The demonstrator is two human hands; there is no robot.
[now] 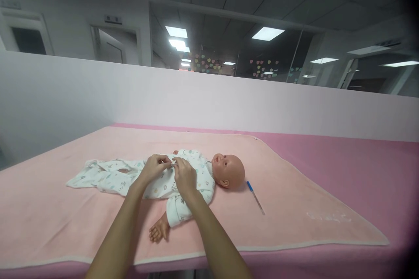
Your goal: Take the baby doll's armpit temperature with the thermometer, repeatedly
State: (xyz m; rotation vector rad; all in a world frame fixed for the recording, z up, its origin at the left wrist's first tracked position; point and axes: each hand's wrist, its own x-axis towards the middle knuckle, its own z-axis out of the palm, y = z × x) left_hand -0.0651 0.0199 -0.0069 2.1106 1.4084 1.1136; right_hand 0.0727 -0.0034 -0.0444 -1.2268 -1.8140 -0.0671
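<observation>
A baby doll (229, 172) lies on its back with its head to the right, dressed in a white printed baby suit (160, 187). Over the suit's front, my left hand (155, 169) is closed in a pinch on the cloth. My right hand (185, 176) pinches the same spot from the right, its fingertips close to the left ones. A thin whitish strip of the suit shows between the fingertips; whether it is a tie or an edge I cannot tell. The doll's bare hand (159, 229) sticks out of the near sleeve.
A pen (255, 198) with a blue cap lies right of the doll's head. Under everything spreads a peach blanket (288, 218) with a pale border, on a pink table surface (360, 174). A white partition (229, 100) rises behind, with windows and doors beyond.
</observation>
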